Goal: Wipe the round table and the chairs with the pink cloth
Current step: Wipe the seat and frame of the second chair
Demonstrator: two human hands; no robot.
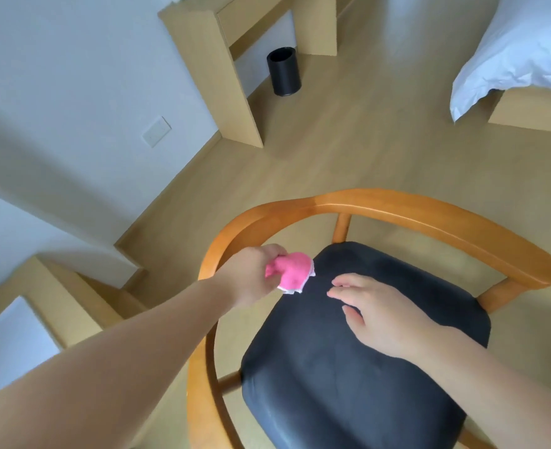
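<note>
With the wooden armchair [381, 205] as the landmark, a white wall socket [156, 131] sits on the wall far to its left. A light wooden desk [209, 66] stands beyond the chair to the left, with a black cylindrical bin [284, 72] on the floor beside the desk's leg. The left hand [254, 273] reaches in over the chair's left armrest, its grip closed round the bunched pink cloth [292, 272], which shows a white edge underneath. The cloth is at the left rear corner of the chair's dark seat cushion [348, 367]; whether it touches the cushion cannot be told. Just right of the cloth, the right hand [377, 312] is above the middle of the cushion, fingers extended and slightly spread, its grip loose and holding nothing. Beyond the chair to the right, white bedding [520, 50] hangs over the corner of a bed.
</note>
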